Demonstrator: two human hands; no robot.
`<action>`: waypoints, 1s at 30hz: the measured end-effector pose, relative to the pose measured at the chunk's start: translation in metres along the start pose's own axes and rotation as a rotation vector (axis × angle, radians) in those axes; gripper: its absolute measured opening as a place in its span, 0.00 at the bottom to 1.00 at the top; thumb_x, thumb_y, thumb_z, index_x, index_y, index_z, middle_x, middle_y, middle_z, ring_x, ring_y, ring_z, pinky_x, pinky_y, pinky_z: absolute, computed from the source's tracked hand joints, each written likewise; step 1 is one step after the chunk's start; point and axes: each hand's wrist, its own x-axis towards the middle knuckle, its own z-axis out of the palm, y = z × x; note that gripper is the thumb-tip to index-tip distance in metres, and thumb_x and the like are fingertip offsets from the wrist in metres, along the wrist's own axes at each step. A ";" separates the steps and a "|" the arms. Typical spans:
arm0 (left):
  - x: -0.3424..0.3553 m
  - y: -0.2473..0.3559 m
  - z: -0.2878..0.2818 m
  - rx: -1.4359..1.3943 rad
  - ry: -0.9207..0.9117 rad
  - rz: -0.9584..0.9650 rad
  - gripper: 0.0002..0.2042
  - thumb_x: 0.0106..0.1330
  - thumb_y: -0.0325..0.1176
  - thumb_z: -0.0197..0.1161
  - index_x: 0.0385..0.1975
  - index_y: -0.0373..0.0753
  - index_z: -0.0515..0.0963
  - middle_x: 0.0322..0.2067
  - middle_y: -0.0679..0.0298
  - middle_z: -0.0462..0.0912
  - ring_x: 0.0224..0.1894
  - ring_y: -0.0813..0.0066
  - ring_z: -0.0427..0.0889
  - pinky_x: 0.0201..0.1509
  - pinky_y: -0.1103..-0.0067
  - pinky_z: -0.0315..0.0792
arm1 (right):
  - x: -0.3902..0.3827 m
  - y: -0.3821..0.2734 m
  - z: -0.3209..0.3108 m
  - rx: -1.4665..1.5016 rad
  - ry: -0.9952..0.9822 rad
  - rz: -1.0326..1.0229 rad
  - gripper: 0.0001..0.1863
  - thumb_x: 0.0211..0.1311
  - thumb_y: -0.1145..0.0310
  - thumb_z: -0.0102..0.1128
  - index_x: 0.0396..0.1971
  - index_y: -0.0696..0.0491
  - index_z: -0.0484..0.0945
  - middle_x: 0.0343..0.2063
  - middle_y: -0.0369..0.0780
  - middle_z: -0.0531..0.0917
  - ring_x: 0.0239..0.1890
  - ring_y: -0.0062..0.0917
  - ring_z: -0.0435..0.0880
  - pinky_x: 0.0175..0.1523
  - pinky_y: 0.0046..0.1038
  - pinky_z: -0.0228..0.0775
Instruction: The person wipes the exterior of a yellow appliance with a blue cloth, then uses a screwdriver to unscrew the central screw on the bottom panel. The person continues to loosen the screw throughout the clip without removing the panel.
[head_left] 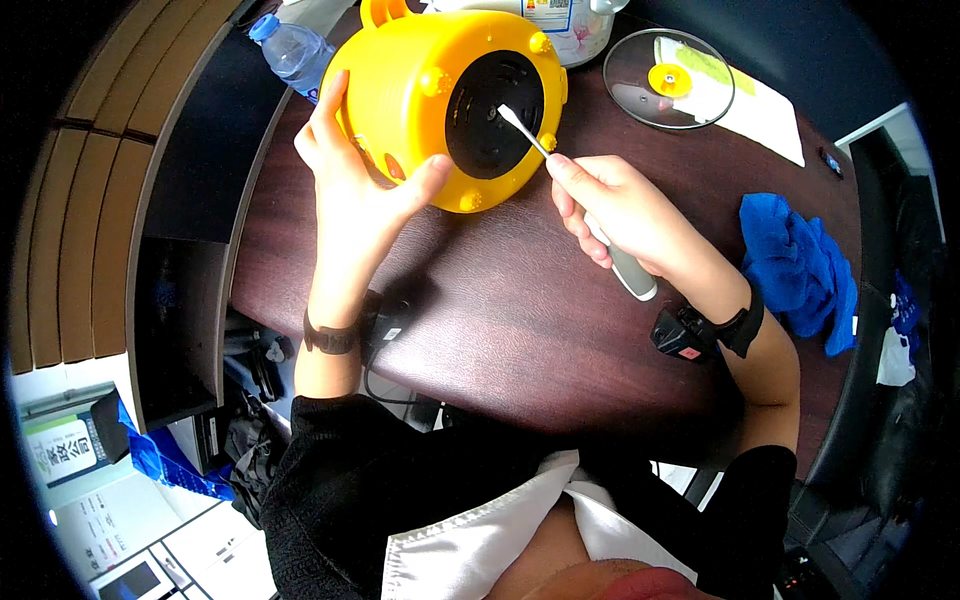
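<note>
A yellow electric pot (pixel 395 110) lies tipped on its side, its underside facing me. The underside carries several round yellow feet and a round black slotted plate (pixel 515 150). My left hand (pixel 355 165) is closed around the pot's left side, thumb on the lower rim and fingers on the wall. In my right hand (pixel 610 205) is a screwdriver (pixel 630 272) with a grey and white handle and a metal shaft. Its tip is at the middle of the black plate; whether it sits in a screw is too small to tell.
On the dark wooden table (pixel 520 300) a glass lid (pixel 640 105) with a yellow knob overlaps a paper sheet (pixel 770 120). A blue cloth (pixel 795 260) lies at the right. Behind the pot stand a water bottle (pixel 295 55) and a white container (pixel 585 35). Dark shelving (pixel 185 180) borders the left.
</note>
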 end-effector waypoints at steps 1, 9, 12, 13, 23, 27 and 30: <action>0.000 -0.001 0.000 0.008 0.003 0.011 0.53 0.40 0.55 0.74 0.67 0.44 0.50 0.55 0.47 0.55 0.59 0.49 0.65 0.60 0.62 0.69 | 0.000 0.001 0.001 0.013 0.009 -0.001 0.24 0.73 0.52 0.40 0.21 0.54 0.68 0.12 0.32 0.69 0.07 0.14 0.66 0.12 0.18 0.60; 0.000 -0.001 0.001 0.028 0.004 0.030 0.53 0.40 0.54 0.74 0.67 0.44 0.50 0.55 0.47 0.55 0.60 0.49 0.64 0.61 0.62 0.68 | -0.001 0.002 0.003 0.020 0.003 0.005 0.25 0.73 0.52 0.41 0.20 0.55 0.68 0.12 0.32 0.68 0.06 0.15 0.64 0.11 0.20 0.60; -0.001 0.002 0.002 0.003 -0.001 0.019 0.53 0.41 0.54 0.74 0.67 0.44 0.50 0.55 0.47 0.55 0.60 0.49 0.63 0.61 0.61 0.67 | 0.001 0.002 0.002 -0.016 -0.015 0.007 0.25 0.73 0.52 0.39 0.20 0.54 0.67 0.11 0.32 0.68 0.07 0.14 0.65 0.12 0.19 0.60; -0.001 0.000 0.002 0.000 0.000 0.023 0.53 0.41 0.54 0.74 0.67 0.44 0.50 0.55 0.47 0.55 0.60 0.49 0.63 0.61 0.61 0.67 | -0.001 -0.001 0.001 -0.036 -0.032 0.018 0.24 0.74 0.52 0.38 0.20 0.53 0.66 0.12 0.31 0.69 0.07 0.13 0.66 0.13 0.17 0.60; 0.000 -0.002 0.001 -0.055 0.014 -0.037 0.53 0.42 0.55 0.73 0.67 0.45 0.50 0.55 0.47 0.55 0.60 0.49 0.63 0.61 0.61 0.66 | -0.002 -0.028 -0.009 -1.524 0.539 -0.681 0.12 0.64 0.64 0.54 0.27 0.54 0.81 0.20 0.42 0.81 0.22 0.32 0.83 0.28 0.32 0.75; 0.000 -0.001 0.001 0.009 0.006 0.027 0.53 0.41 0.56 0.73 0.67 0.45 0.50 0.55 0.47 0.55 0.59 0.49 0.64 0.61 0.61 0.67 | -0.001 -0.056 -0.037 -1.742 0.570 -1.024 0.09 0.59 0.61 0.58 0.27 0.50 0.82 0.24 0.37 0.80 0.26 0.28 0.83 0.32 0.28 0.73; 0.000 0.003 0.001 -0.006 0.001 0.009 0.53 0.41 0.56 0.74 0.67 0.45 0.50 0.55 0.47 0.55 0.60 0.49 0.65 0.61 0.61 0.68 | -0.002 -0.055 -0.045 -1.478 0.579 -1.097 0.13 0.61 0.59 0.58 0.25 0.52 0.81 0.22 0.36 0.78 0.23 0.26 0.81 0.28 0.27 0.72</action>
